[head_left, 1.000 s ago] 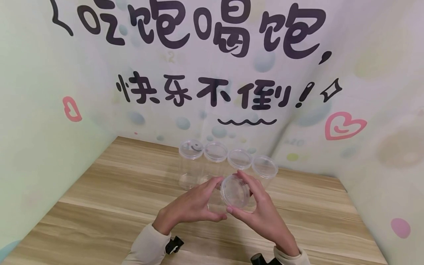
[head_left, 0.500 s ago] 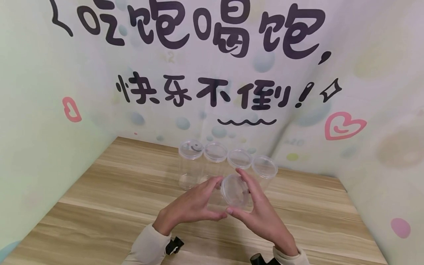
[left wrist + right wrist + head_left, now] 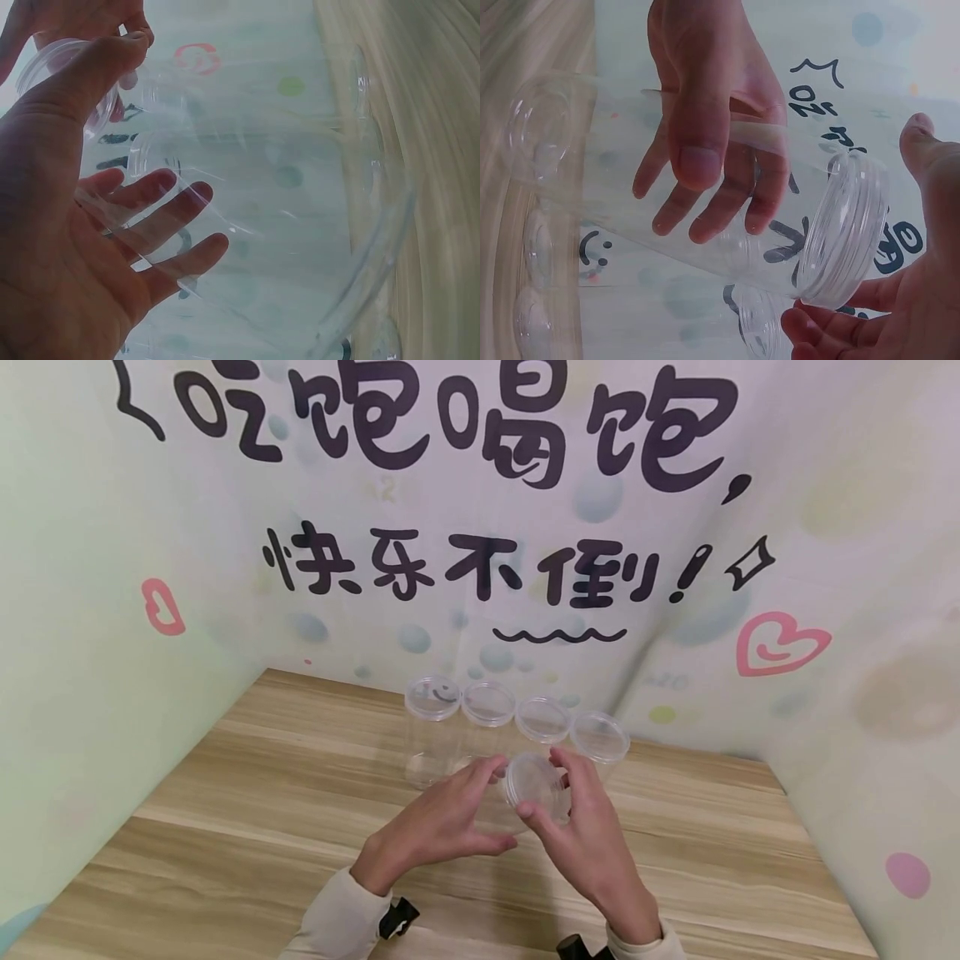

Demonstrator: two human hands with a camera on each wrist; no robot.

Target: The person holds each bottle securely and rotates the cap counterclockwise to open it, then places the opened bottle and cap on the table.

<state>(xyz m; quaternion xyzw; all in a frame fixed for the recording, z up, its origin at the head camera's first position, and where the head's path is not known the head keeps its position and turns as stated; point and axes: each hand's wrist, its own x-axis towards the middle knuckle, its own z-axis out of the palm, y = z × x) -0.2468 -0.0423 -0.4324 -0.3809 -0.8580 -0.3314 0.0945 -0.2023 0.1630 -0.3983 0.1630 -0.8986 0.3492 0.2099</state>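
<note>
A clear plastic jar (image 3: pixel 300 247) is held tilted above the table, its screw lid (image 3: pixel 534 785) facing up toward the head camera. My left hand (image 3: pixel 442 818) grips the jar's body, thumb on one side and fingers spread around the other, as the right wrist view shows through the transparent wall (image 3: pixel 682 217). At the lid, my right hand (image 3: pixel 592 835) has its thumb across the near edge and its fingers curled at the far edge. The ridged lid rim (image 3: pixel 847 232) sits on the jar's mouth. Part of the body is hidden behind the left hand.
Several similar clear lidded jars stand in a row behind the hands, from the leftmost jar (image 3: pixel 431 700) to the rightmost jar (image 3: pixel 600 739). They are close to the printed back wall (image 3: pixel 360 635). The wood-grain table (image 3: pixel 247 793) extends to both sides.
My right hand has turned at the lid, its thumb moving up across the near edge and its fingers bending in. The lid shifted slightly right; my left hand stays nearly in place.
</note>
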